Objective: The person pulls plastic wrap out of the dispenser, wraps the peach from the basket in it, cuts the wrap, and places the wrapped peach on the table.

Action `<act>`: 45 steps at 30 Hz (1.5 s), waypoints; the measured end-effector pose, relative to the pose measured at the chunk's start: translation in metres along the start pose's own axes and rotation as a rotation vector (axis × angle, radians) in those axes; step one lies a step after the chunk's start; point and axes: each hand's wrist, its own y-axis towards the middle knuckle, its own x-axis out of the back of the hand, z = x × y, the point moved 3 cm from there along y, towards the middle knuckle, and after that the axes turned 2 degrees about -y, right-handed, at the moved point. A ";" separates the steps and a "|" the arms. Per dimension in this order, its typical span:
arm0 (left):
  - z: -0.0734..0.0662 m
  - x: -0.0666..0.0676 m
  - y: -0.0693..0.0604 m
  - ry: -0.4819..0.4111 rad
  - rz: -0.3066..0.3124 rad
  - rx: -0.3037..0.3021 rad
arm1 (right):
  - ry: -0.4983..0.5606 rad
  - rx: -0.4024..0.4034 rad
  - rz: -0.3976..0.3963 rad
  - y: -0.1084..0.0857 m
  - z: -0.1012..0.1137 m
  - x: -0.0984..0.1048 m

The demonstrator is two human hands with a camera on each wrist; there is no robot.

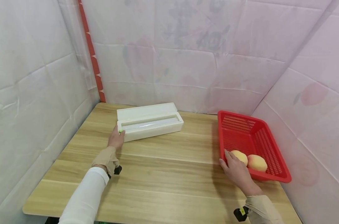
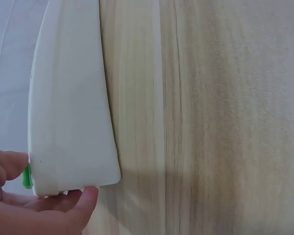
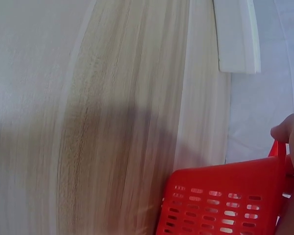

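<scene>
A long white cling film dispenser point(image 1: 152, 132) stands at the back of the table with its lid point(image 1: 147, 112) folded back. A roll of film point(image 1: 149, 123) lies inside it. My left hand point(image 1: 117, 139) grips the dispenser's left end, thumb above by a small green piece point(image 2: 27, 176) and fingers at the end face. At the right, my right hand point(image 1: 237, 172) holds the near left rim of a red plastic basket point(image 1: 222, 133), its thumb outside the wall. Two peaches, one point(image 1: 240, 157) partly behind the fingers and the other point(image 1: 257, 163) beside it, sit in the basket.
The wooden table point(image 1: 163, 177) carries both things, with bare wood between them. White sheeting point(image 1: 169, 68) hangs close behind the table and along both sides. The basket's right side is near the right sheet point(image 1: 312, 133).
</scene>
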 end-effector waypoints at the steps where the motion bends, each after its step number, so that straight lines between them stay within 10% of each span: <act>1: -0.002 -0.001 0.002 0.005 0.010 -0.003 | 0.003 0.005 -0.002 -0.001 -0.001 0.001; 15: -0.030 -0.023 0.018 0.013 0.097 -0.031 | 0.020 0.067 -0.018 -0.014 -0.003 0.011; 45: -0.041 -0.039 0.024 0.023 0.174 -0.075 | 0.043 0.192 -0.047 -0.027 0.005 0.014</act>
